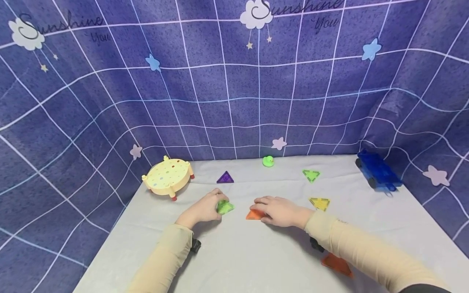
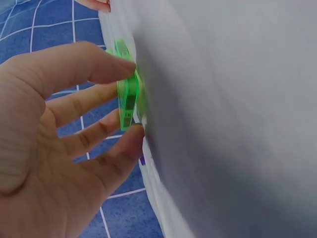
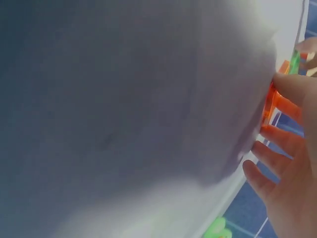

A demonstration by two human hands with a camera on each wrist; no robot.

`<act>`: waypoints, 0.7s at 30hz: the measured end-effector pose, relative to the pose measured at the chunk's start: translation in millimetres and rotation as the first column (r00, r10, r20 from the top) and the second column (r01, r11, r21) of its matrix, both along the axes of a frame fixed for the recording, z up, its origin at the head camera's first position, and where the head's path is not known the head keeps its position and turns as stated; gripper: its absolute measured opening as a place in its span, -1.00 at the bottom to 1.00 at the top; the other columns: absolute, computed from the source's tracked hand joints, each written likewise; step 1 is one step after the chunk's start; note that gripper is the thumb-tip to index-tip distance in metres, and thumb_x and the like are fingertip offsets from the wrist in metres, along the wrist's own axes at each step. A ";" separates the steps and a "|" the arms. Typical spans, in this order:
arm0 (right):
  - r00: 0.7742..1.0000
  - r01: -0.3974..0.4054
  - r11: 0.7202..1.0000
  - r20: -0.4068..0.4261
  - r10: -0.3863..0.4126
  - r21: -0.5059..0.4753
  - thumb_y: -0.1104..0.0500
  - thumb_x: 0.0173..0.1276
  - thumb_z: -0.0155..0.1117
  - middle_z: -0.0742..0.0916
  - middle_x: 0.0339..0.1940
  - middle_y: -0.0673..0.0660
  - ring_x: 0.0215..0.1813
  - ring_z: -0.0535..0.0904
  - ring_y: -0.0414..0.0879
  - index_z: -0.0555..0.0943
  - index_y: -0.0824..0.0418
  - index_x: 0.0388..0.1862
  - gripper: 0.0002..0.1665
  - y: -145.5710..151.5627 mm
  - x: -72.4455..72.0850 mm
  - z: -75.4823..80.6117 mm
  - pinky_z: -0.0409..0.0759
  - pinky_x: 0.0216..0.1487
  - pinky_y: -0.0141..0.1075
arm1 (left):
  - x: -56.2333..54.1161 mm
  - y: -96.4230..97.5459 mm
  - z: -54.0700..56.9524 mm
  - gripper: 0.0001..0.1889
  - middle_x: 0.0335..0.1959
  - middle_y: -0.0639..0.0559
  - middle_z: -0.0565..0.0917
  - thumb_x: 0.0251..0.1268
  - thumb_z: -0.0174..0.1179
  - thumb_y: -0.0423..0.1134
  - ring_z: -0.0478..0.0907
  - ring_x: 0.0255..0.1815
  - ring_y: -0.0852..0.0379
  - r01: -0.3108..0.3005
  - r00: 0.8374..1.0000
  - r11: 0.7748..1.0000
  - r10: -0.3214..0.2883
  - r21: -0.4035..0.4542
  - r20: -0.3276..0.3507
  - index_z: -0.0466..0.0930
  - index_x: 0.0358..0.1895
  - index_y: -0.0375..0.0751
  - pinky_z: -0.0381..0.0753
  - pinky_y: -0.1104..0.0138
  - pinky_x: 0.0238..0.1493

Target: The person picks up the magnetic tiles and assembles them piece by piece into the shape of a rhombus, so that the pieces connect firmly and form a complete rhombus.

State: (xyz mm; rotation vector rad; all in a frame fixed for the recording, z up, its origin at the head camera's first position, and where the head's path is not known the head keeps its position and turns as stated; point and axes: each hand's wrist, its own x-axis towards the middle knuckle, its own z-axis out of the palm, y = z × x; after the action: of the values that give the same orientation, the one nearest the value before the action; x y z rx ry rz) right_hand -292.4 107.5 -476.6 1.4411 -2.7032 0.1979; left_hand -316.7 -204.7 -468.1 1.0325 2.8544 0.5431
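My left hand (image 1: pixel 209 208) pinches a green triangle tile (image 1: pixel 225 207) between thumb and fingers and tilts it up off the white table (image 1: pixel 234 252). The left wrist view shows the green tile (image 2: pixel 127 106) edge-on in the left hand (image 2: pixel 131 99). My right hand (image 1: pixel 275 209) lies over an orange triangle tile (image 1: pixel 253 215) that sits flat on the table. In the right wrist view the thumb and fingers (image 3: pixel 277 134) of my right hand (image 3: pixel 285 111) close on the edges of this orange tile (image 3: pixel 269 101). The two tiles are a short gap apart.
A purple triangle (image 1: pixel 225 178), a green triangle (image 1: pixel 311 175), a yellow triangle (image 1: pixel 319 203) and a second orange triangle (image 1: pixel 337 264) lie around. A green duck (image 1: pixel 268 161) stands at the back, a yellow round toy table (image 1: pixel 168 177) at the left, a blue vehicle (image 1: pixel 377 171) at the right.
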 end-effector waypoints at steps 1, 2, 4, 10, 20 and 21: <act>1.000 0.006 1.000 0.001 -0.006 -0.004 0.06 0.45 0.34 0.58 0.36 0.26 0.37 0.49 0.17 0.51 0.13 0.40 -0.42 2.4 -1.5 0.0 0.53 0.25 0.07 | -0.5 0.7 0.5 -0.36 0.07 -0.16 0.51 -0.25 0.43 -0.40 0.51 0.03 -0.07 0.000 1.000 1.000 0.000 0.005 0.003 0.63 0.13 -0.30 0.55 0.04 0.15; 1.000 0.010 1.000 0.002 -0.010 -0.009 0.08 0.44 0.35 0.57 0.36 0.27 0.37 0.49 0.18 0.52 0.15 0.39 -0.43 4.7 -2.8 0.2 0.53 0.25 0.08 | -0.8 1.6 1.1 -0.36 0.08 -0.17 0.50 -0.26 0.42 -0.42 0.51 0.04 -0.08 -0.002 1.000 1.000 0.002 0.012 0.007 0.63 0.13 -0.31 0.54 0.03 0.15; 1.000 0.017 1.000 0.009 -0.017 -0.021 0.11 0.44 0.35 0.57 0.36 0.29 0.37 0.48 0.21 0.52 0.18 0.39 -0.43 9.0 -4.9 -0.1 0.52 0.26 0.10 | -1.2 3.3 2.3 -0.34 0.08 -0.19 0.50 -0.28 0.41 -0.45 0.51 0.05 -0.12 -0.002 1.000 1.000 0.001 0.024 0.014 0.63 0.13 -0.34 0.53 0.00 0.17; 0.998 0.066 0.997 0.009 -0.066 -0.028 0.10 0.45 0.32 0.56 0.37 0.29 0.38 0.46 0.22 0.51 0.16 0.40 -0.43 17.4 -7.1 -2.0 0.51 0.27 0.11 | -2.2 7.3 2.8 -0.28 0.11 -0.22 0.52 -0.29 0.37 -0.50 0.51 0.08 -0.15 -0.005 1.000 0.999 0.004 0.052 0.020 0.58 0.20 -0.37 0.51 -0.04 0.18; 0.989 0.142 0.990 0.042 -0.141 -0.015 0.08 0.48 0.30 0.53 0.40 0.32 0.40 0.45 0.22 0.46 0.22 0.45 -0.39 22.8 -9.2 -3.1 0.48 0.30 0.08 | -6.3 14.2 0.1 -0.23 0.18 -0.29 0.59 -0.22 0.40 -0.55 0.61 -0.05 -0.11 -0.066 0.997 0.987 0.058 0.145 0.060 0.51 0.29 -0.39 0.59 0.01 0.07; 0.988 0.150 0.989 0.045 -0.149 -0.011 0.08 0.48 0.30 0.53 0.41 0.32 0.41 0.45 0.21 0.45 0.24 0.45 -0.37 23.0 -9.7 -3.4 0.47 0.32 0.07 | -7.0 14.9 -0.4 -0.23 0.17 -0.28 0.60 -0.21 0.42 -0.55 0.62 -0.07 -0.09 -0.089 0.994 0.984 0.078 0.152 0.080 0.51 0.29 -0.39 0.61 0.04 0.05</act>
State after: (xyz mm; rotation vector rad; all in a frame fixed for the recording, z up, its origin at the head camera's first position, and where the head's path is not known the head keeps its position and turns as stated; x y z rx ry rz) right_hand -302.1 130.5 -480.0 1.2375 -2.8230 0.2421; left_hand -323.7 -189.8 -468.5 0.8950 2.8378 0.8050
